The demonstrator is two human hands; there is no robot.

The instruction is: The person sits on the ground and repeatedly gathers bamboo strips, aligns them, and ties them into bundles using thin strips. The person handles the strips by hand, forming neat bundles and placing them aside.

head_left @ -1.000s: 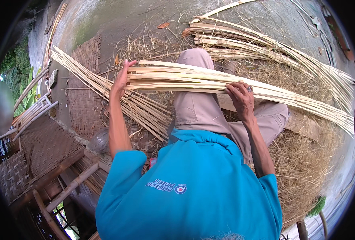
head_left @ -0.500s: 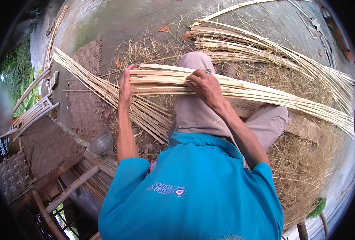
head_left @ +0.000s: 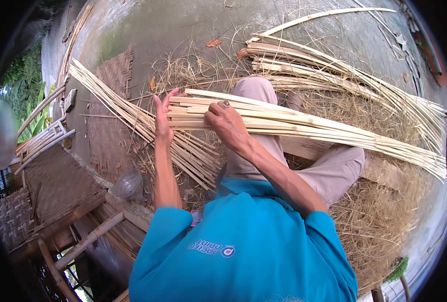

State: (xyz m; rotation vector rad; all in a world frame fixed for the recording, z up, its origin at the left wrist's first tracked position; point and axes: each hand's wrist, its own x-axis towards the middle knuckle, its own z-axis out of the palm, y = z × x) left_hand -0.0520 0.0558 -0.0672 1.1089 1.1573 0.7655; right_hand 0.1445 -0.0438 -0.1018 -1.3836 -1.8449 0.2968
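A long bundle of pale split bamboo strips lies across my raised knee, its far end reaching to the right. My right hand is closed over the bundle near its left end, with a ring on one finger. Upright at that end stands my left hand, its fingers stretched and apart, the palm against or very near the strip ends. Those ends are slightly uneven, the top strip starting a little farther right. The underside of the bundle and part of my right fingers are hidden.
Another heap of bamboo strips lies slantwise at the left, partly on a woven mat. More strips are piled at the far right. Curly shavings cover the ground at the right. A bamboo frame stands at lower left.
My right hand has slid left along the bundle, closer to the strip ends. My left hand stays by the ends, its fingers now more spread. The view has shifted slightly.
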